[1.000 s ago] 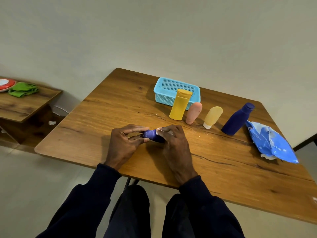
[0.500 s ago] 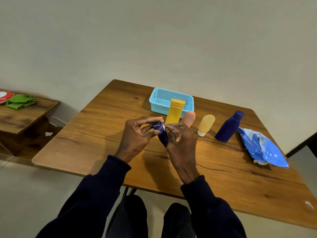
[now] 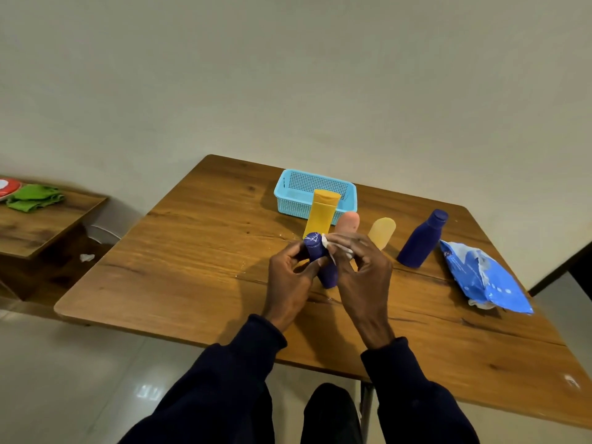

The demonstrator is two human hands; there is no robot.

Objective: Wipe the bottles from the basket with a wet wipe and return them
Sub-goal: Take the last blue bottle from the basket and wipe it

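I see the left hand (image 3: 290,278) curled round the small purple bottle (image 3: 315,248), thumb and fingers gripping its middle. The bottle stands tilted between the two hands, its printed end up and leaning toward the left hand. The right hand (image 3: 363,277) pinches a white wet wipe (image 3: 326,242) between thumb and fingertips and holds it against the bottle's upper side, just below that end. I cannot tell whether the bottle's lower end touches the table (image 3: 192,251) or hangs just above it.

Just beyond the hands I count four more bottles in a row on the wood. The yellow bottle (image 3: 320,213) stands upright straight past the left hand's fingertips. The pink bottle (image 3: 349,220) shows over the right hand's fingers, its lower part hidden by them. The pale yellow bottle (image 3: 382,230) is just beyond the right hand and to its right. The dark blue bottle (image 3: 421,240) stands farther right again, apart from the others.

The light blue basket (image 3: 290,205) sits behind the yellow bottle, farther from the hands than any bottle. Well to the right of the right hand lies a crumpled blue wipes pack (image 3: 480,280), a bit of white showing at its near edge. Far off to the left of the left hand, a green cloth (image 3: 33,197) lies on a lower side table (image 3: 32,229). Dark sleeves cover both forearms to the wrists.
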